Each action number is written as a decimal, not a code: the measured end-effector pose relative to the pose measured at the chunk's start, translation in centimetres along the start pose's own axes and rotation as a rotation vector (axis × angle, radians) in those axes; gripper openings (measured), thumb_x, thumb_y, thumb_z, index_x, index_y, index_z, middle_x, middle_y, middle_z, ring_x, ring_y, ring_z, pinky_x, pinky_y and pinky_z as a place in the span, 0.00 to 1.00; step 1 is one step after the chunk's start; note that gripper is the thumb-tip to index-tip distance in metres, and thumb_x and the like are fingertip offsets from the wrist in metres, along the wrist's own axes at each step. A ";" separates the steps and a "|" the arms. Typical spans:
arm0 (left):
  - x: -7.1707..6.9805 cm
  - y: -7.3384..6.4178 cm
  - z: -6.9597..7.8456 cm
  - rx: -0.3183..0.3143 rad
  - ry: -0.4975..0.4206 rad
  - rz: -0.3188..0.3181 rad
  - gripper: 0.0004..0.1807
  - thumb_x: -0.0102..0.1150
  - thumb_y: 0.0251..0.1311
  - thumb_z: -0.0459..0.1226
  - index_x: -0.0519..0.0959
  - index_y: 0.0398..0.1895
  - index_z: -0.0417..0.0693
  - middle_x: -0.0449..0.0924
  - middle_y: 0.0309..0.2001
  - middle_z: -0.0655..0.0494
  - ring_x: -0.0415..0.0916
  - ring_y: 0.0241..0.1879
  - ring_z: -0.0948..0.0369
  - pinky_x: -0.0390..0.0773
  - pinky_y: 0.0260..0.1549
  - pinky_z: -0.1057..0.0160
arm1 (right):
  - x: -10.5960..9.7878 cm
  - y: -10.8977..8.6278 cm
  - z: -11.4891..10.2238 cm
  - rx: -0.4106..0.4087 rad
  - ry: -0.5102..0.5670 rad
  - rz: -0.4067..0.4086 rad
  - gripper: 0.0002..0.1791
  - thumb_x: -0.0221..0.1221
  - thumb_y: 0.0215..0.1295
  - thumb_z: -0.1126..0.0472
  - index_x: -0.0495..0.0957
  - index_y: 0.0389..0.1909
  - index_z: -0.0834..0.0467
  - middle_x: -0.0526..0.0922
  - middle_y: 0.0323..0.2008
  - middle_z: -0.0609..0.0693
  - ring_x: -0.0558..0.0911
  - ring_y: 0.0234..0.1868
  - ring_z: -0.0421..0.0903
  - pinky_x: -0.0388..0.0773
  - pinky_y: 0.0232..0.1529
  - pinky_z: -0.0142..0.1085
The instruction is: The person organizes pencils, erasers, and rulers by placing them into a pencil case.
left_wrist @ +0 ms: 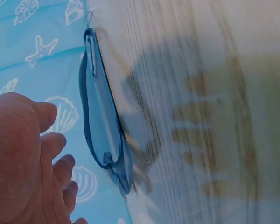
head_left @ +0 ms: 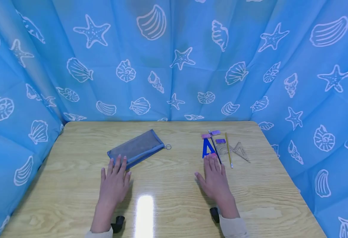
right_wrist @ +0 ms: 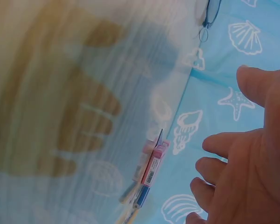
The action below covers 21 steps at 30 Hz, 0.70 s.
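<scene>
My left hand [head_left: 114, 186] is held out palm down with fingers straight and nothing in it. Its fingertips overlap the near left corner of a blue mesh zip pencil case [head_left: 138, 145] in the head view. In the left wrist view that pencil case [left_wrist: 102, 112] lies beyond the fingers. My right hand [head_left: 215, 183], also straight-fingered and holding nothing, reaches toward the stationery. Its fingertips overlap a pink eraser [head_left: 212, 155] below a blue triangular piece [head_left: 207, 148]. Beside these lie a dark pencil [head_left: 215, 145] and a yellow pencil [head_left: 229, 150].
A pink eraser [head_left: 205, 136] and two purple erasers, one in the middle [head_left: 220, 141] and one at the back [head_left: 215, 132], lie in the same group. A clear set square [head_left: 241, 152] is at its right. A blue shell-print curtain [head_left: 171, 66] surrounds the wooden table [head_left: 174, 185].
</scene>
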State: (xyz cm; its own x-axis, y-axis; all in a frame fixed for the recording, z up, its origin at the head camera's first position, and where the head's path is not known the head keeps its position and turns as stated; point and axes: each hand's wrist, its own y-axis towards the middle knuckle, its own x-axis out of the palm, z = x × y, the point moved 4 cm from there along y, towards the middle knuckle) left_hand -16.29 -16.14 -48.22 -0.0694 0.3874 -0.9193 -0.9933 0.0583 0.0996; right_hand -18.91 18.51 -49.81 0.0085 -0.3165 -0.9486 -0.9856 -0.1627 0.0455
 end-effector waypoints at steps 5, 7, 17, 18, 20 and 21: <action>0.3 0.1 0.1 0.005 -0.015 -0.027 0.33 0.41 0.80 0.44 0.51 0.81 0.42 0.46 0.80 0.38 0.39 0.79 0.36 0.40 0.74 0.25 | 0.2 -0.3 0.0 0.001 0.020 -0.027 0.42 0.51 0.77 0.45 0.50 0.78 0.69 0.50 0.79 0.68 0.47 0.80 0.66 0.42 0.79 0.68; 0.3 0.2 0.2 0.023 -0.022 -0.032 0.32 0.40 0.80 0.44 0.52 0.80 0.42 0.46 0.80 0.37 0.39 0.79 0.36 0.41 0.74 0.25 | 0.2 -0.3 -0.1 0.000 0.034 -0.034 0.42 0.51 0.77 0.45 0.50 0.78 0.69 0.50 0.79 0.68 0.47 0.80 0.66 0.42 0.79 0.68; -0.5 1.5 0.7 0.216 -0.028 -0.021 0.26 0.45 0.79 0.42 0.68 0.73 0.40 0.60 0.76 0.37 0.51 0.76 0.35 0.55 0.71 0.26 | -0.3 -0.4 -0.6 -0.092 0.185 -0.156 0.40 0.51 0.77 0.48 0.55 0.76 0.72 0.52 0.77 0.71 0.51 0.79 0.68 0.51 0.78 0.66; -0.6 1.7 0.7 0.236 -0.017 -0.022 0.25 0.46 0.78 0.42 0.69 0.72 0.40 0.60 0.76 0.37 0.52 0.76 0.35 0.56 0.71 0.26 | -0.4 -0.3 -0.5 -0.098 0.186 -0.167 0.39 0.52 0.77 0.48 0.56 0.75 0.73 0.54 0.77 0.71 0.53 0.78 0.68 0.53 0.78 0.65; -0.8 2.0 0.5 0.268 0.002 -0.032 0.25 0.48 0.77 0.41 0.71 0.71 0.40 0.61 0.75 0.37 0.53 0.76 0.35 0.58 0.71 0.27 | -0.7 -0.1 -0.4 -0.092 0.185 -0.176 0.38 0.54 0.76 0.50 0.58 0.74 0.72 0.57 0.76 0.71 0.56 0.77 0.68 0.57 0.76 0.64; -0.9 2.2 0.4 0.282 0.017 -0.036 0.24 0.49 0.77 0.41 0.72 0.71 0.40 0.62 0.75 0.37 0.54 0.75 0.35 0.58 0.71 0.28 | -0.9 0.0 -0.2 -0.083 0.181 -0.177 0.37 0.55 0.76 0.50 0.59 0.74 0.72 0.58 0.75 0.71 0.58 0.76 0.69 0.60 0.75 0.64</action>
State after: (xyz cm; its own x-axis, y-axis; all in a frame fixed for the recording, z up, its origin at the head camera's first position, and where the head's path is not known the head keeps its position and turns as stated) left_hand -18.36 -15.94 -47.04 -0.0380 0.3652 -0.9302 -0.9303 0.3269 0.1663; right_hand -18.90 18.57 -48.92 0.2171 -0.4371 -0.8728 -0.9489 -0.3044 -0.0835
